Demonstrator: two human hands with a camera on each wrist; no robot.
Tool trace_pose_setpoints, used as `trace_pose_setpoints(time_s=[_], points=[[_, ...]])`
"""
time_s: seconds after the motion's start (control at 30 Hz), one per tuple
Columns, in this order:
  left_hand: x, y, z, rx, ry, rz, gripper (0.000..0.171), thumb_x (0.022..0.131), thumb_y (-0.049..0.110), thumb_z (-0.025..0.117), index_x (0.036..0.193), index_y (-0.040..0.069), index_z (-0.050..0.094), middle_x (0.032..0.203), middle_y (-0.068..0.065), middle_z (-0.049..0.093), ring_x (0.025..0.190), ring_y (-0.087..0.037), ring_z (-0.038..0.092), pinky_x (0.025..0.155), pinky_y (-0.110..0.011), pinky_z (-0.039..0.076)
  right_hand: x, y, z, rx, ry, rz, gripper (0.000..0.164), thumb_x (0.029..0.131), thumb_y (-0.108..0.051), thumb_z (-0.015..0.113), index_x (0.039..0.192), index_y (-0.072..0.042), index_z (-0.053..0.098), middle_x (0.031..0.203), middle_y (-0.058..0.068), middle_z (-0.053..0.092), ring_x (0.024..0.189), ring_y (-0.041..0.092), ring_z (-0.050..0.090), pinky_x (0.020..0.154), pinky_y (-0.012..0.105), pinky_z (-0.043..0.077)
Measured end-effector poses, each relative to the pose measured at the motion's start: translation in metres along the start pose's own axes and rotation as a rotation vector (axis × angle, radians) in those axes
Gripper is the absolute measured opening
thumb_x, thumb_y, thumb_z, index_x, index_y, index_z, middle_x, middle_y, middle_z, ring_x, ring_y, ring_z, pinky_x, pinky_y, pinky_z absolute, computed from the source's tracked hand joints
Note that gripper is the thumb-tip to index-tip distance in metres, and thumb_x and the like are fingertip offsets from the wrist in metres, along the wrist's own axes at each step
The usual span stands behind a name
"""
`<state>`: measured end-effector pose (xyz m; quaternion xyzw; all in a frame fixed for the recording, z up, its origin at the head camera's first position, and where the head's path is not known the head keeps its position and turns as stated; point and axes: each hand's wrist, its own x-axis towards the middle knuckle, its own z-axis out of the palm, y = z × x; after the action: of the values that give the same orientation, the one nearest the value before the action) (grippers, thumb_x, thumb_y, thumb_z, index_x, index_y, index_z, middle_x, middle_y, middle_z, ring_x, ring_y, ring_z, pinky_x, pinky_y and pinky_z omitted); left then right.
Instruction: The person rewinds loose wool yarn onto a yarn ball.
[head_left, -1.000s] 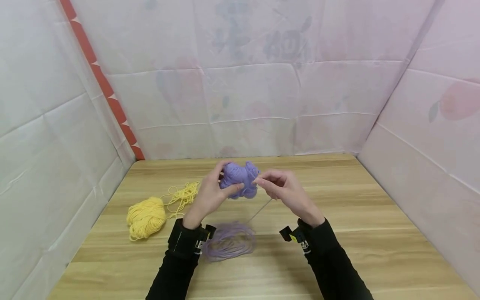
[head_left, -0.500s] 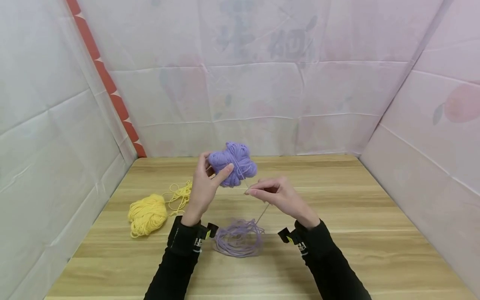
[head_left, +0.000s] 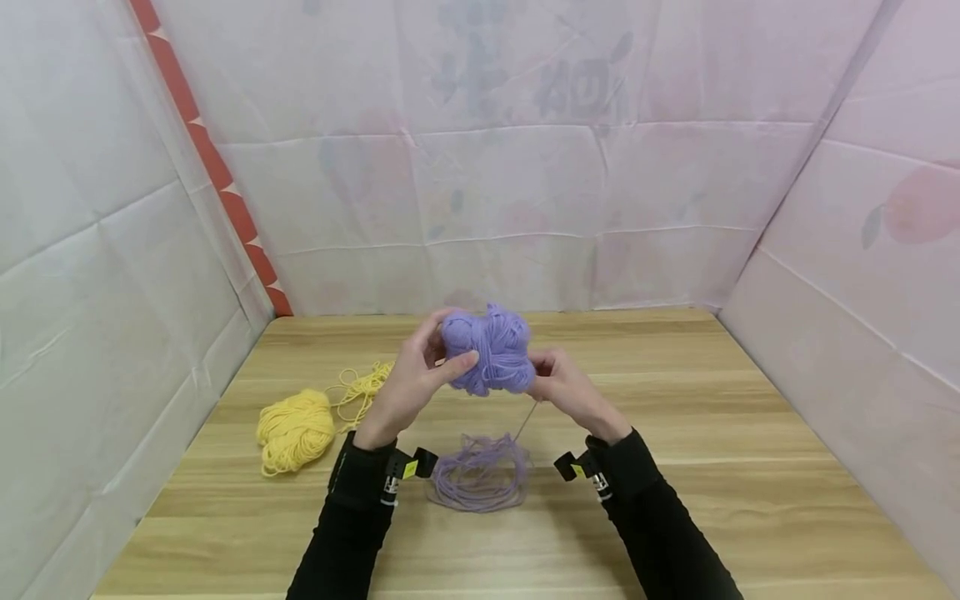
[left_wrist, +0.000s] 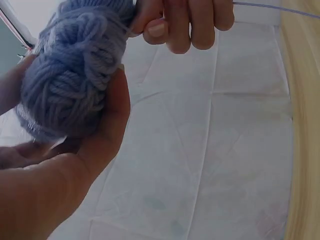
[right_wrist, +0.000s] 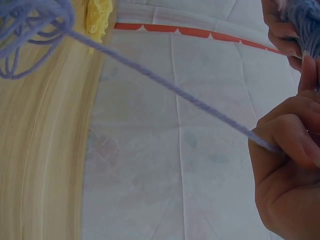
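A purple ball of yarn (head_left: 491, 346) is held up above the table by my left hand (head_left: 412, 375), its thumb across the near face and the fingers round the left side. In the left wrist view the ball (left_wrist: 75, 70) shows its bundled strands between thumb and fingers. My right hand (head_left: 566, 387) is at the ball's right edge, partly behind it, with curled fingers gripping the purple strand. From that hand (right_wrist: 287, 165) the strand (right_wrist: 170, 87) runs taut down to a loose purple coil (head_left: 480, 475) on the table.
A yellow ball of yarn (head_left: 296, 431) lies on the wooden table (head_left: 675, 500) at the left, its loose yellow strands (head_left: 360, 392) trailing toward my left forearm. White printed sheets (head_left: 510, 192) enclose the table at the back and sides.
The purple ball tipped up and left, then turned and came back right and lower, toward the right hand. The right hand went from in front of the ball to partly behind its right edge.
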<state>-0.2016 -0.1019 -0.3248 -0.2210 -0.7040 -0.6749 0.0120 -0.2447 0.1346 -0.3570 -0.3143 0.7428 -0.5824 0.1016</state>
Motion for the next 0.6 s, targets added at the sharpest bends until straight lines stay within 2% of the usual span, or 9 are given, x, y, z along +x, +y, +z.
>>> trace_pose_setpoints(time_s=[0.17,0.33,0.4,0.6], points=[[-0.0011,0.0008,-0.0004,0.031,-0.108,0.003,0.059,0.091,0.01,0.066,0.142,0.022,0.041,0.129,-0.016,0.053,0.116,-0.03,0.059,0.087,-0.04,0.057,-0.0021,-0.0002,-0.0029,0.061,0.02,0.09,0.016,0.091,-0.002,0.05,0.09,-0.009,0.065,0.069,-0.009,0.053,0.061,0.004,0.046,0.057,0.02,0.042],[-0.002,0.001,0.0004,0.102,-0.201,0.002,0.062,0.088,0.01,0.07,0.142,0.026,0.043,0.137,-0.012,0.05,0.121,-0.034,0.056,0.087,-0.039,0.057,-0.0018,-0.0006,-0.0035,0.129,0.034,0.158,0.015,0.093,-0.004,0.05,0.09,-0.011,0.064,0.076,-0.008,0.06,0.068,0.005,0.056,0.064,0.023,0.051],[-0.002,0.0007,0.0012,0.138,-0.219,-0.001,0.063,0.087,0.012,0.071,0.142,0.028,0.044,0.14,-0.009,0.048,0.123,-0.035,0.055,0.088,-0.039,0.057,-0.002,-0.001,-0.0033,0.142,0.042,0.161,0.014,0.095,-0.007,0.051,0.092,-0.012,0.064,0.079,-0.007,0.063,0.071,0.006,0.059,0.066,0.023,0.053],[-0.0002,-0.0024,0.0017,0.241,-0.284,0.037,0.063,0.086,0.013,0.072,0.142,0.027,0.046,0.138,-0.006,0.052,0.118,-0.027,0.058,0.091,-0.036,0.055,-0.0023,-0.0024,-0.0035,0.125,0.075,0.114,0.015,0.097,-0.015,0.052,0.086,-0.014,0.063,0.075,-0.009,0.059,0.06,0.004,0.051,0.053,0.019,0.042]])
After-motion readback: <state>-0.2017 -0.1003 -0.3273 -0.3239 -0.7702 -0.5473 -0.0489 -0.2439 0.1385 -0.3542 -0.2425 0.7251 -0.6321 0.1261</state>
